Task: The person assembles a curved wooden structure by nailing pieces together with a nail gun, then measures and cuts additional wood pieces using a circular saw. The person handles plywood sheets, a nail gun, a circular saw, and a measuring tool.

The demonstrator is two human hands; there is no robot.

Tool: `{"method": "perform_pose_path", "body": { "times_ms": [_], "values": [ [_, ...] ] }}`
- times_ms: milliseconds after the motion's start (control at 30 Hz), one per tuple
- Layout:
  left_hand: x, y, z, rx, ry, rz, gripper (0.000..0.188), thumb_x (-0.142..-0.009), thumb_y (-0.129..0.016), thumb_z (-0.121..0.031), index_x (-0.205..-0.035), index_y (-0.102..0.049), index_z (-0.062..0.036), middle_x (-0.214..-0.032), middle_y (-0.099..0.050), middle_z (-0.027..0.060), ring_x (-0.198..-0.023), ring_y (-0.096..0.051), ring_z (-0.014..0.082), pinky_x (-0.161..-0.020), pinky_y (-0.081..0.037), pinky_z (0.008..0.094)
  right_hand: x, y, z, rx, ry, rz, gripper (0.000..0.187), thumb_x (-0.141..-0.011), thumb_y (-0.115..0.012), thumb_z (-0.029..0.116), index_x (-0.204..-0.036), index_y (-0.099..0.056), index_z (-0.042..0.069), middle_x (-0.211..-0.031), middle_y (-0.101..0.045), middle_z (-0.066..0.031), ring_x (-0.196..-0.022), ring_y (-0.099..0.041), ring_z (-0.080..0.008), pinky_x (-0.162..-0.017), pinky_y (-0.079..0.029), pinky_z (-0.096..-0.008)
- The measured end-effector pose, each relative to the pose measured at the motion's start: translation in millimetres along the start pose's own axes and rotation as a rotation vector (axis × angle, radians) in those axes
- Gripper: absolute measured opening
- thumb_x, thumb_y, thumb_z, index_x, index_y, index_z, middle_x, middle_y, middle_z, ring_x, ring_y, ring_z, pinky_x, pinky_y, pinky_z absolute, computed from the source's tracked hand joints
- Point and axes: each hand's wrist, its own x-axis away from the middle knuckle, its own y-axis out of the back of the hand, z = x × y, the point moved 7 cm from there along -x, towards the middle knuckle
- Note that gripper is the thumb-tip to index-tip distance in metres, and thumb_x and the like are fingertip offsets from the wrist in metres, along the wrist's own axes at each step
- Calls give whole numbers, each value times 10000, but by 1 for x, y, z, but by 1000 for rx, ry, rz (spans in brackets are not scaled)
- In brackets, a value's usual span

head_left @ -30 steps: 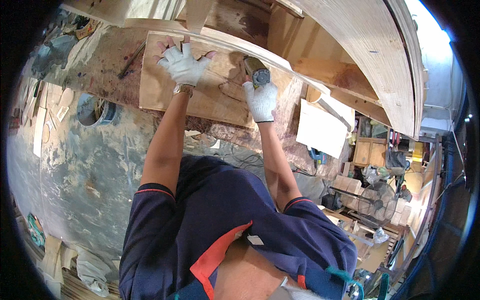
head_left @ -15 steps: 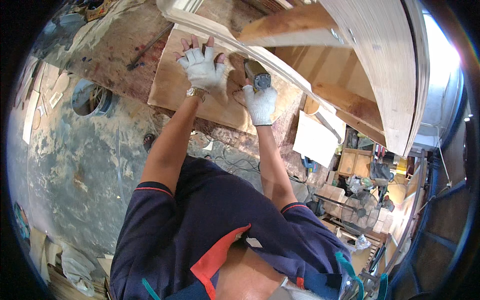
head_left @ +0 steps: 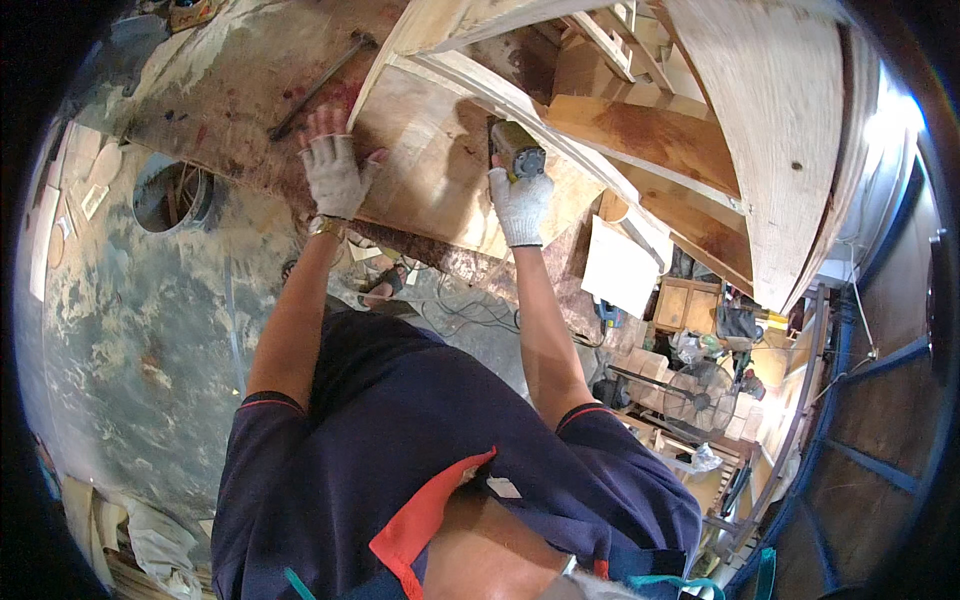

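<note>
My right hand (head_left: 521, 205), in a white fingerless glove, is closed around an olive-and-grey hand-held power tool (head_left: 517, 150). Its capped end faces up, and its working end is hidden. The tool stands over a plywood panel (head_left: 425, 150), beside the pale rail of a large wooden frame (head_left: 575, 150). My left hand (head_left: 336, 170), gloved the same way, is open with fingers spread and holds nothing. It is by the panel's left edge; whether it touches the surface is unclear.
A dark, long-handled tool (head_left: 318, 88) lies on the stained worktable (head_left: 235, 110) beyond my left hand. A round metal container (head_left: 172, 195) is at the left. White board (head_left: 620, 265), a standing fan (head_left: 698, 398) and cables (head_left: 465, 315) are to the right and below.
My left hand has moved left from the middle of the panel to its left edge. The frame's rail now lies along the panel's left side. My right hand keeps the power tool nearly in place.
</note>
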Motion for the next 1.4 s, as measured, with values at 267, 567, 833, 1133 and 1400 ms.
{"method": "perform_pose_path", "body": {
  "times_ms": [267, 567, 833, 1133, 1400],
  "values": [
    [24, -33, 46, 389, 278, 475, 714, -870, -678, -596, -1360, -568, -89, -1073, -662, 186, -1026, -602, 427, -898, -469, 485, -1, -1, 16, -10, -25, -25, 360, -830, -804, 231, -995, -698, -71, -906, -753, -198, -818, -742, -306, -724, -566, -396],
    [18, -25, 39, 529, 223, 409, 644, -898, -660, -562, -1372, -586, -132, -1043, -671, 167, -935, -599, 423, -863, -451, 483, 5, -29, 43, -202, -117, -29, 412, -829, -819, 265, -1034, -688, -67, -968, -749, -203, -877, -735, -299, -767, -561, -394],
    [14, -20, 37, 549, 243, 404, 613, -903, -666, -524, -1351, -589, -113, -1044, -678, 164, -967, -593, 409, -927, -413, 506, 4, -30, 58, 18, -98, -56, 406, -841, -798, 318, -978, -705, -53, -916, -746, -206, -834, -732, -347, -730, -561, -428],
    [18, -26, 39, 579, 190, 353, 690, -905, -660, -539, -1404, -558, -73, -1104, -663, 152, -1021, -591, 371, -928, -407, 457, 8, -54, 72, 106, -118, -48, 561, -839, -780, 485, -983, -695, -50, -914, -705, -257, -863, -681, -426, -766, -531, -498],
    [17, -22, 39, 549, 213, 397, 716, -888, -650, -593, -1361, -563, -63, -1081, -664, 139, -1050, -620, 354, -910, -420, 477, 6, -47, 99, -8, -78, -110, 409, -871, -760, 361, -923, -698, -39, -843, -722, -220, -795, -713, -381, -715, -551, -451]
  ]
}}
